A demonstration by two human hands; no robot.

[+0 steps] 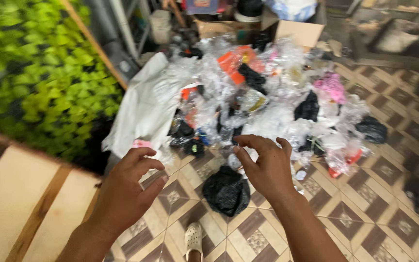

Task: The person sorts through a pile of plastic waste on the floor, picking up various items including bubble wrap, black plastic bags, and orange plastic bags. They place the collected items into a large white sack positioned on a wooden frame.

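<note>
A big heap of crumpled clear plastic bags [267, 104] lies on the patterned tile floor, mixed with black, orange and pink bags. My left hand [129, 187] hovers at the heap's near left edge, fingers curled and apart, holding nothing. My right hand [265, 167] reaches over the heap's front edge, fingers spread and empty, just above a crumpled black bag [226, 190] that lies apart from the heap. A large white sack [144, 104] sits on the left side of the heap.
A leafy green panel [35, 73] leans at the left, with a light wooden board [20, 199] below it. Cardboard boxes [294, 31] and clutter stand behind the heap. A foot in a white shoe [193, 238] shows at the bottom. Another black bag [372, 128] lies right.
</note>
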